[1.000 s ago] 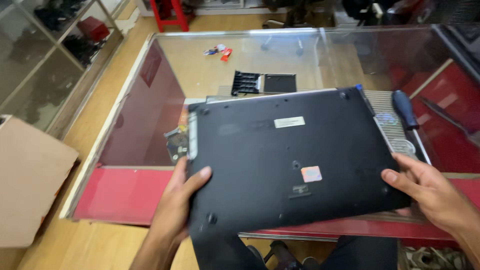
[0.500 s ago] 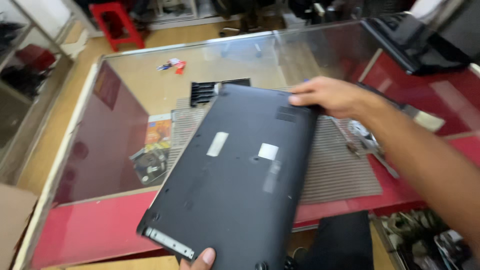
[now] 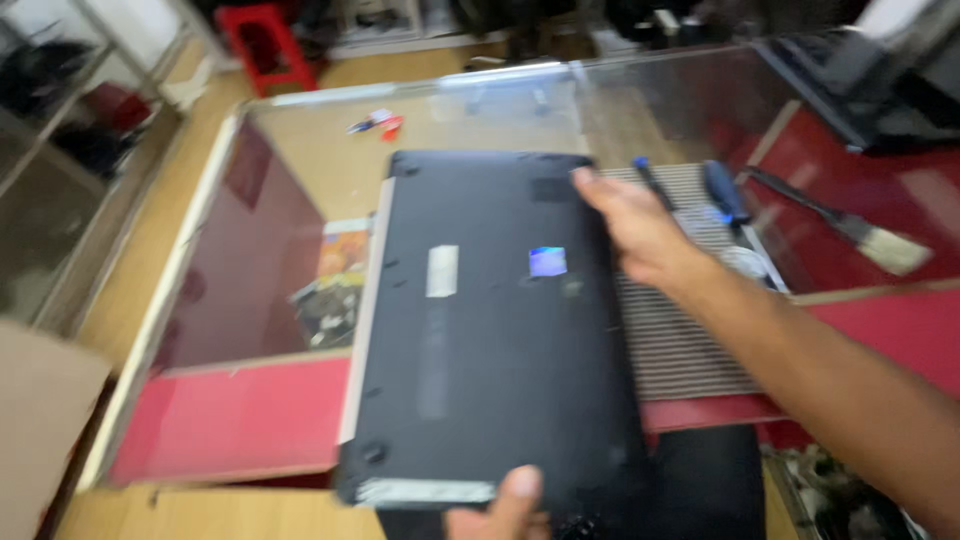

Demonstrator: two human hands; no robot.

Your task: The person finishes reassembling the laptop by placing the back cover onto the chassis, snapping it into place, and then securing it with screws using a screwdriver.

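A closed black laptop (image 3: pixel 490 320) lies upside down, its underside up, long axis running away from me over a glass counter (image 3: pixel 300 170). Two stickers show on its base. My left hand (image 3: pixel 500 508) grips the near short edge at the bottom of the view, thumb on top. My right hand (image 3: pixel 635 225) holds the far right edge of the laptop, arm reaching in from the lower right. The picture is blurred by motion.
A ribbed grey mat (image 3: pixel 680 330) lies under the laptop's right side. Two screwdrivers (image 3: pixel 722 190) and a paintbrush (image 3: pixel 850 228) lie at the right. A red stool (image 3: pixel 262 42) stands behind the counter. A cardboard box (image 3: pixel 40 430) sits at the left.
The laptop has been turned from lying crosswise to lengthwise, away from me. My right hand went from the near right edge to the far right edge; my left stays on the near edge.
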